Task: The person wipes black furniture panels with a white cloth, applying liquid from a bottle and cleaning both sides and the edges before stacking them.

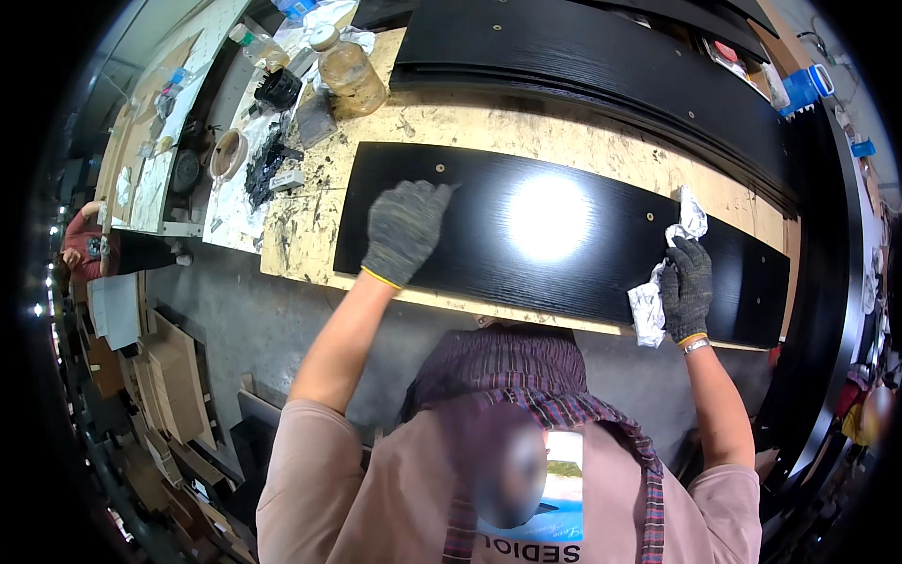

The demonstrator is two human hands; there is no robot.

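Observation:
A long glossy black panel (489, 235) lies flat in front of me, with small brass-coloured fittings set in its face and a bright light reflected near its middle. My left hand (406, 230), in a grey knit glove with a yellow cuff, is over the panel's left part. Its fingers are curled, and whatever they pinch is too small to make out. Toward the right end, my right hand (688, 289), gloved the same way, is closed on a crumpled white cloth (646, 305). The cloth sticks out on both sides of the hand and rests on the panel.
More black panels (583, 80) are stacked behind. At the back left stand a cloudy jar (349, 75), a bottle (258, 47), a black-stained cup (278, 89) and a tape roll (228, 155). A blue bottle (805, 89) is at the far right. Another person (89, 244) is at the far left.

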